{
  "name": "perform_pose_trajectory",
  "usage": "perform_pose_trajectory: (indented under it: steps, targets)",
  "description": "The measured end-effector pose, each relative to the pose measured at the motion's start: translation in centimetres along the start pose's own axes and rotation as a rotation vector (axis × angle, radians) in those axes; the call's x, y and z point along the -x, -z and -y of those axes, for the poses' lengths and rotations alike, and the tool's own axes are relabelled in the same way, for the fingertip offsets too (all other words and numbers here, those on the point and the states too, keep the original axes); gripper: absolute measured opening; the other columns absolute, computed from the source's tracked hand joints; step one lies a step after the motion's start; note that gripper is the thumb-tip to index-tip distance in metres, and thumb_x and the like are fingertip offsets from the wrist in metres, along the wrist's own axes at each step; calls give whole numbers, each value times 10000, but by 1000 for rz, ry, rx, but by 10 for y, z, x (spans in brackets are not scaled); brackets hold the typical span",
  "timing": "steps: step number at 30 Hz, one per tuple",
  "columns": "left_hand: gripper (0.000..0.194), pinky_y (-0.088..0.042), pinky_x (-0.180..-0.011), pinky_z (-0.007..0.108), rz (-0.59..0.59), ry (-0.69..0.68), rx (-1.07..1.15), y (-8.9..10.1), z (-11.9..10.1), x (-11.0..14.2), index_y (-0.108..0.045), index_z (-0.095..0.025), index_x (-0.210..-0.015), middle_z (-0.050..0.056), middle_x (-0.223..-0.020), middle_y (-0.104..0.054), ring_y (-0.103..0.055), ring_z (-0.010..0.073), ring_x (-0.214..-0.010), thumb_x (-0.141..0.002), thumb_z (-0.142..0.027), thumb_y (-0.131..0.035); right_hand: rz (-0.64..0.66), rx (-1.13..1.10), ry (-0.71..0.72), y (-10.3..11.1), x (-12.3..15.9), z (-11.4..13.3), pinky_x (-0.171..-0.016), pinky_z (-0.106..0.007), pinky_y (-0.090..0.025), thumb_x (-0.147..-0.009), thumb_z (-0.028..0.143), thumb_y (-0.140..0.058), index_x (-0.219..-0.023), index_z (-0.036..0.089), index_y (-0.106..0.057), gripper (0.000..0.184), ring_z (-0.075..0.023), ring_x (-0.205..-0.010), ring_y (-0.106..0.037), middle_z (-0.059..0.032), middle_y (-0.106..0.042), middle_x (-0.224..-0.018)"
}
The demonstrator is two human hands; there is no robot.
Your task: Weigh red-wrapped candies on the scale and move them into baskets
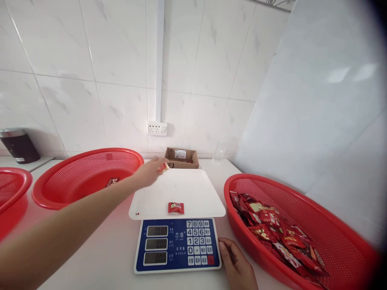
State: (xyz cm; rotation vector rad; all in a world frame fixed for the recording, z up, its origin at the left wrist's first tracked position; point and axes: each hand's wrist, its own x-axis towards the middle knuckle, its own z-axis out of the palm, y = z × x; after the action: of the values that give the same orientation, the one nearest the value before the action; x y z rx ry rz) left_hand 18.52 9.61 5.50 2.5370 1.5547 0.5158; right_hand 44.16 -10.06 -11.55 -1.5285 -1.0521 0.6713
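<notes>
My left hand point(151, 171) is closed on a small wrapped snack point(163, 168), red and cream, above the back left part of the white weighing pan point(187, 187). One red snack packet point(175, 208) lies near the pan's front edge. Below the pan is the blue control panel of the digital scale point(178, 245), its display lit with digits. My right hand point(237, 264) rests on the table against the scale's right side, fingers loosely bent, with nothing visible in it.
At right stands a red basket point(272, 181) with many red packets point(278, 229). Another red basket point(54, 193) on the left holds a few packets. A further red basket point(15, 173), a cardboard box point(183, 157), a clear bottle point(219, 152) and a dark canister point(21, 145) stand around.
</notes>
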Motion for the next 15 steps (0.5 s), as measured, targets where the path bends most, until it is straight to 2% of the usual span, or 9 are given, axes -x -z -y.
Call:
perform_pose_trajectory:
  steps: [4, 7, 8, 10, 12, 15]
  targets:
    - [392, -474, -805, 403, -117, 212, -69, 42, 45, 17, -460, -237, -1242, 112, -1199, -486, -573, 273, -971, -881, -314, -328, 10, 13, -17, 2, -1, 1, -687, -277, -561, -739, 568, -568, -861, 180, -682, 422, -236, -810, -684, -108, -730, -887]
    - [425, -412, -919, 492, -148, 276, -118, 58, 57, 29, -489, -195, -1239, 156, -1330, -408, -452, 370, -1171, -865, -361, -376, 0, 26, -21, 1, 0, 2, -685, -278, -560, -740, 554, -571, -874, 186, -680, 407, -234, -814, -682, -103, -730, -894]
    - [427, -384, -963, 494, -140, 264, -119, 57, 54, 33, -503, -196, -1234, 148, -1364, -394, -406, 371, -1226, -862, -373, -389, -9, 34, -20, 1, 1, 3, -683, -277, -559, -740, 552, -571, -875, 187, -678, 404, -233, -815, -681, -101, -730, -892]
    - [415, -360, -1017, 437, -74, 191, -81, 47, 37, 38, -525, -226, -1221, 97, -1371, -442, -400, 308, -1261, -870, -401, -388, -30, 51, -16, 0, 2, 5, -685, -278, -556, -742, 550, -567, -882, 189, -675, 402, -232, -816, -678, -98, -728, -895]
    - [399, -377, -1018, 355, 59, 71, -9, 29, 10, 43, -546, -273, -1202, 29, -1299, -548, -474, 231, -1213, -872, -447, -405, -36, 66, -7, -1, 3, 7, -683, -280, -555, -744, 553, -561, -880, 190, -672, 403, -231, -813, -676, -99, -728, -893]
    - [358, -407, -981, 301, 283, -121, 78, 0, -30, 51, -596, -325, -1141, -26, -1228, -618, -533, 195, -1159, -831, -476, -500, -43, 79, 0, -1, 3, 10, -666, -283, -555, -740, 576, -548, -860, 191, -672, 422, -232, -795, -677, -102, -728, -879]
